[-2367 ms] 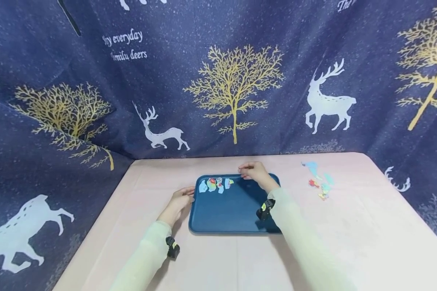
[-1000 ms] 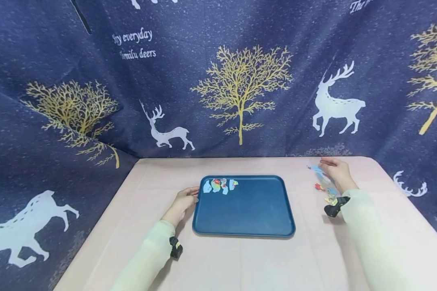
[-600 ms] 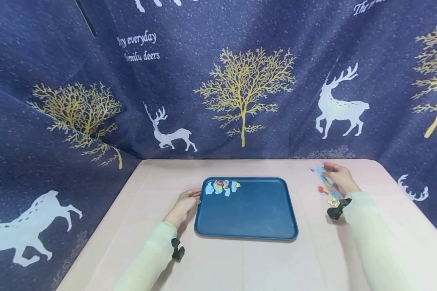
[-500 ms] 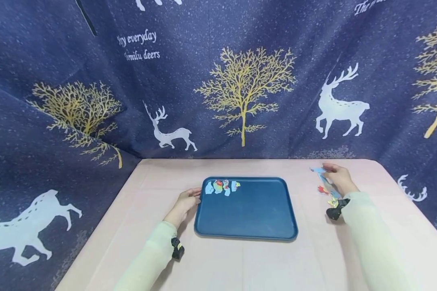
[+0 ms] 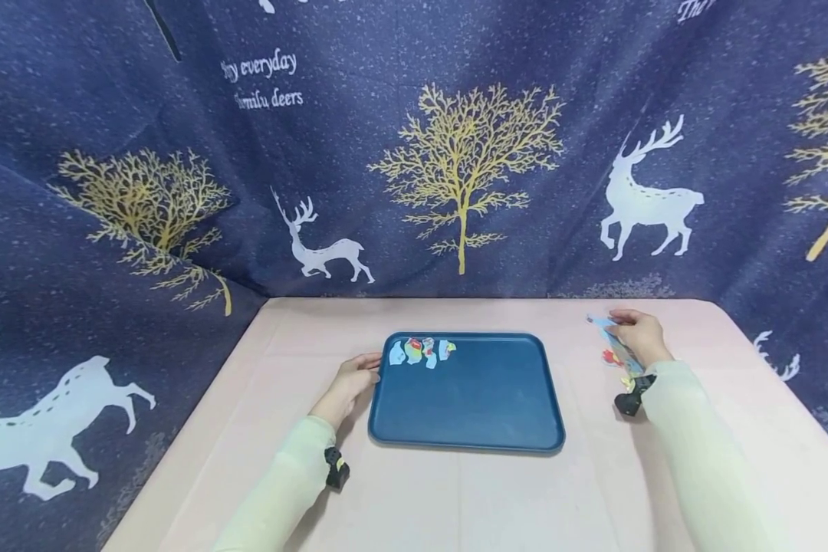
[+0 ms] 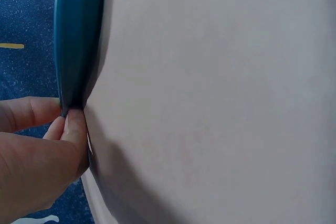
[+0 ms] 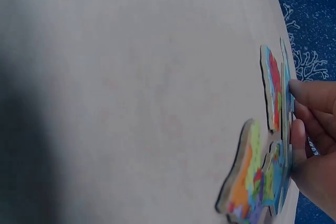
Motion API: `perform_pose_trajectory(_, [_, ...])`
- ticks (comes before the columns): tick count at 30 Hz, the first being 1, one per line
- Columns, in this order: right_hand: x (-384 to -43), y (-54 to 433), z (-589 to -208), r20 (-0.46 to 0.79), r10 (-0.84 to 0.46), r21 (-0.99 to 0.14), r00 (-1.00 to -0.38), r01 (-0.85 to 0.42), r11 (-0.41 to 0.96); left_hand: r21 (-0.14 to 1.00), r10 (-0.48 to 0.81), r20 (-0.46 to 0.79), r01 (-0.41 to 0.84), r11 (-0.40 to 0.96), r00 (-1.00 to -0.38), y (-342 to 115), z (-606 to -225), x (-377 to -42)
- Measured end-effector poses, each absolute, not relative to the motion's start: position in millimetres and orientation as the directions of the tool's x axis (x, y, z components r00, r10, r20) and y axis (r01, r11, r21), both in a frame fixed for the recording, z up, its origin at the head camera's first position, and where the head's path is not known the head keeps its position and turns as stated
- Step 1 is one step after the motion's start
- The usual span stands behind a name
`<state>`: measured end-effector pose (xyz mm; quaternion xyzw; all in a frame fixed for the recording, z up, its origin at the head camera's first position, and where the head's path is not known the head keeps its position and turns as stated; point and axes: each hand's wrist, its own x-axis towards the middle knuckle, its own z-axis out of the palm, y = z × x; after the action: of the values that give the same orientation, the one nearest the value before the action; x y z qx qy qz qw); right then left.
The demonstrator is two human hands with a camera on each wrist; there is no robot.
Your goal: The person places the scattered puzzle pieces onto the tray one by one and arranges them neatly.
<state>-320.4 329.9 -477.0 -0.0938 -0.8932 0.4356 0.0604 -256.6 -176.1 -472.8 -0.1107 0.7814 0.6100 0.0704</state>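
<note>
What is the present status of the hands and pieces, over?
Left hand touching left edge of tray. Right hand at blue piece, grip unclear. Other pieces on tray and table; no obstacle seen.

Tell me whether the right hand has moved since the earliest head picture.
Yes, rightward: measured against the middle golden tree, the right hand has gone from over the tray to the puzzle pieces right of it.

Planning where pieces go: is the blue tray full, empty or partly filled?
Partly filled: on the blue tray, a short row of colorful pieces lies by the far left corner; the rest shows bare.
</note>
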Motion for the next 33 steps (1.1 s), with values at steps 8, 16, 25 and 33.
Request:
perform_pose_trajectory(8, [-320.0, 328.5, -476.2, 0.13, 0.191, -0.724, -0.973, 0.039, 0.689, 0.933, -0.083, -0.248, -0.261, 0.249, -0.965, -175.3, -469.9, -257.2])
perform_pose_trajectory(16, [-320.6, 329.7, -474.2, 0.099, 0.189, -0.702, -0.977, 0.066, 0.709, 0.928, -0.082, -0.254, -0.267, 0.262, -0.964, -176.2, -469.7, -256.9])
perform_pose_trajectory(25, [-317.7, 328.2, -470.5, 0.095, 0.192, -0.743, -0.977, 0.059, 0.666, 0.932, -0.088, -0.241, -0.256, 0.257, -0.966, -176.0, -471.4, -256.3])
perform_pose_trajectory(33, [-318.0, 322.0, -464.0, 0.123, 0.224, -0.798, -0.967, 0.038, 0.601, 0.928, -0.092, -0.26, -0.275, 0.252, -0.961, -175.7, -470.5, -256.1])
